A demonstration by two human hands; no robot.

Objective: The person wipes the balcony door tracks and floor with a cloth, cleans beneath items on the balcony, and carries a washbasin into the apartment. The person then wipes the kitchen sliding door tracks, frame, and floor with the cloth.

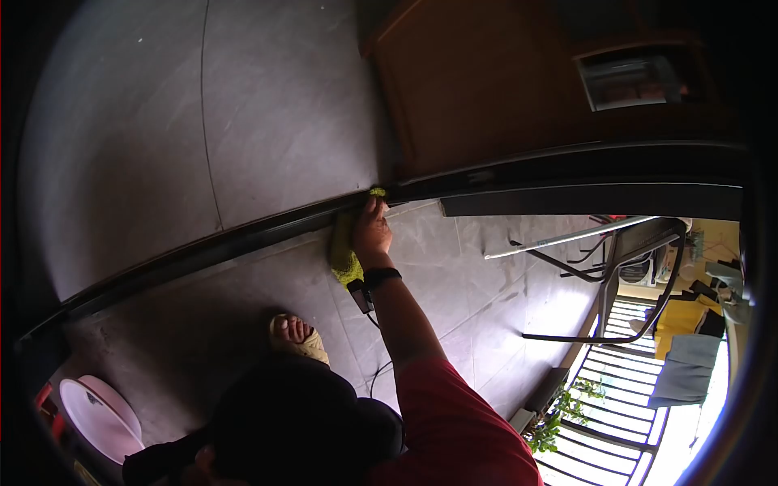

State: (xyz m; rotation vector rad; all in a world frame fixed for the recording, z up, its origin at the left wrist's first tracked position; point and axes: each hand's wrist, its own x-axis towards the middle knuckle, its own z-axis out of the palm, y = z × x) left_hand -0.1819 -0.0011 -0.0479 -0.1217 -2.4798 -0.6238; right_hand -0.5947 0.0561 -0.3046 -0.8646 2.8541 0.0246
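My right hand (373, 232) reaches forward from a red sleeve, with a dark band around the wrist. Its fingers are closed on a fuzzy yellow-green cloth (347, 257), pressing one end of it against the black floor track (284, 229). The rest of the cloth hangs beside the hand and wrist. A small dark box (359, 296) with a cable sits by the wristband. My left hand is out of view.
A sandalled foot (297, 334) stands on grey tiles. A pale pink basin (101, 417) lies lower left, a brown wooden cabinet (478, 89) beyond the track. On the right are a metal-framed chair (608, 275), a white pole (559, 239), a plant (559, 421) and a railing (624, 389).
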